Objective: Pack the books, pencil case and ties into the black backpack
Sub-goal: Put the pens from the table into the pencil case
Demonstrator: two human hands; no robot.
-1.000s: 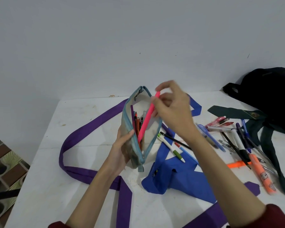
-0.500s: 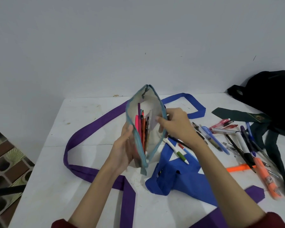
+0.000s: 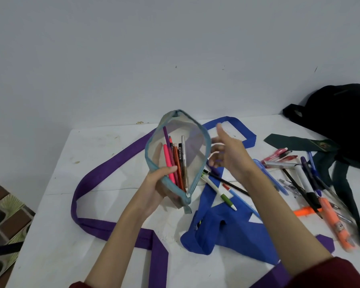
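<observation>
The left hand (image 3: 156,183) grips the soft, light pencil case (image 3: 176,154) by its lower rim above the table (image 3: 56,204), mouth gaping, while the right hand (image 3: 227,156) hovers beside it, loose and empty; hold it best by the stiffer zip edge.

Beside the see-through mesh pencil case (image 3: 192,142), matt woven purple tie (image 3: 104,169); glossy plastic pens (image 3: 304,179) lie right.
</observation>
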